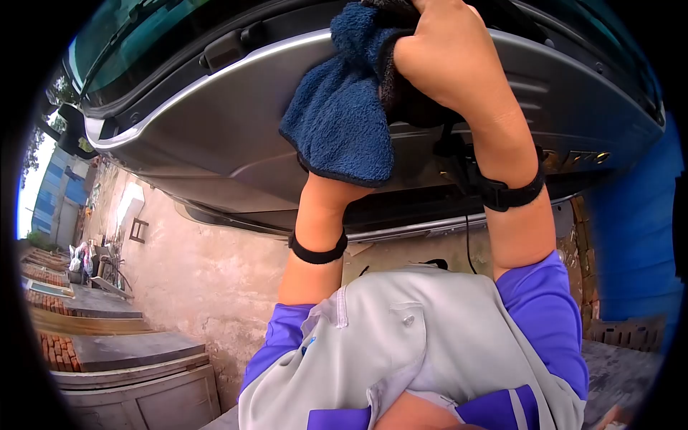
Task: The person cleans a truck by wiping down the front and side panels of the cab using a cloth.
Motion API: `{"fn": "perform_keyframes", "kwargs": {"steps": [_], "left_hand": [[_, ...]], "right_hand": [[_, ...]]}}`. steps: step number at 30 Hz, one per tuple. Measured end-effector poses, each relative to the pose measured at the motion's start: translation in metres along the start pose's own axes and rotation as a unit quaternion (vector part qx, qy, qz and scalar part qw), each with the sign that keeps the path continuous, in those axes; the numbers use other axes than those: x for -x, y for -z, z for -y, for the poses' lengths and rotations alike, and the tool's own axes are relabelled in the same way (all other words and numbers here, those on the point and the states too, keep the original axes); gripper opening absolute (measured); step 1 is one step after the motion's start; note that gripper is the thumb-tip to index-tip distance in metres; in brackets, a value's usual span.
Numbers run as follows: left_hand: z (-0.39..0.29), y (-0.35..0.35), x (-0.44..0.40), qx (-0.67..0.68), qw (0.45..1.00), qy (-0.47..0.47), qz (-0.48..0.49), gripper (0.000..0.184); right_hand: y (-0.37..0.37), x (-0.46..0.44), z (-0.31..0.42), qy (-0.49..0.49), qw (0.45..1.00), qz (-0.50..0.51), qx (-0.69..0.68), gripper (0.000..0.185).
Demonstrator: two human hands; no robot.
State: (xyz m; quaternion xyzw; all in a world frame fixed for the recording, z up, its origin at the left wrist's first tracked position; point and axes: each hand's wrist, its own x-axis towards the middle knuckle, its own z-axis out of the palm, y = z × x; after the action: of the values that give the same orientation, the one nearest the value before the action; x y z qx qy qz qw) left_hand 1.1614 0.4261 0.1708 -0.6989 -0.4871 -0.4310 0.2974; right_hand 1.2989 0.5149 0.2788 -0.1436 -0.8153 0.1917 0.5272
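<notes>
A blue towel [342,115] with dark edging hangs over the silver-grey bonnet [236,140] of a vehicle. Up near the bonnet's upper edge, my right hand [448,57] is closed around the bunched top of the towel, its fingertips partly cut off by the frame. My left hand [333,192] is lower and to the left, and the draped towel covers its fingers. Whether it grips the cloth I cannot tell. Both wrists carry black straps, the right strap [510,192] sitting higher than the left strap [319,252].
Above the bonnet is the windscreen [172,50]. A side mirror [75,129] sticks out at the left. A thin black cable [469,244] hangs below the vehicle. Left are a small stool [139,229] and a cabinet [143,398]; a blue sheet wall [638,236] stands right.
</notes>
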Motion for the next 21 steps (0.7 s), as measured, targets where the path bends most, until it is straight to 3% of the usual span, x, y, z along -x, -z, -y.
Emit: {"fn": "perform_keyframes", "kwargs": {"steps": [1, 2, 3, 5, 8, 12, 15, 16, 18, 21], "left_hand": [[0.0, -0.005, 0.001, 0.018, 1.0, -0.019, -0.003, 0.069], [0.0, -0.011, 0.003, 0.036, 0.999, -0.037, -0.005, 0.069], [0.0, -0.016, 0.005, 0.054, 0.997, -0.056, -0.006, 0.069], [-0.008, -0.019, -0.001, 0.125, 0.991, -0.049, -0.005, 0.064], [-0.003, -0.02, -0.003, 0.144, 0.987, -0.059, -0.034, 0.057], [0.007, -0.002, 0.002, 0.063, 0.996, -0.018, -0.056, 0.047], [0.006, 0.003, 0.012, 0.011, 1.0, 0.016, -0.007, 0.047], [0.003, 0.006, 0.009, 0.006, 0.999, 0.03, 0.024, 0.055], [0.003, -0.01, 0.015, 0.059, 0.998, -0.018, 0.003, 0.061], [-0.009, -0.02, 0.006, 0.108, 0.992, -0.061, -0.008, 0.067]], "right_hand": [[0.01, 0.005, 0.0, -0.006, 0.999, 0.009, -0.04, 0.024], [0.018, 0.005, 0.003, -0.104, 0.989, 0.03, -0.096, 0.027], [0.024, 0.009, -0.008, -0.076, 0.98, 0.03, -0.181, 0.027], [0.027, 0.01, -0.022, -0.056, 0.991, 0.015, -0.121, 0.026], [0.005, 0.002, -0.011, -0.061, 0.983, 0.03, -0.169, 0.026], [-0.027, -0.001, 0.031, 0.006, 1.0, 0.014, 0.012, 0.026], [-0.021, 0.002, 0.021, 0.035, 0.999, 0.015, -0.015, 0.032], [-0.013, 0.007, 0.016, 0.05, 0.999, 0.004, -0.018, 0.033], [0.001, 0.012, -0.019, 0.069, 0.997, -0.012, -0.043, 0.036], [0.038, 0.017, -0.032, -0.027, 0.997, 0.023, -0.07, 0.035]]}}
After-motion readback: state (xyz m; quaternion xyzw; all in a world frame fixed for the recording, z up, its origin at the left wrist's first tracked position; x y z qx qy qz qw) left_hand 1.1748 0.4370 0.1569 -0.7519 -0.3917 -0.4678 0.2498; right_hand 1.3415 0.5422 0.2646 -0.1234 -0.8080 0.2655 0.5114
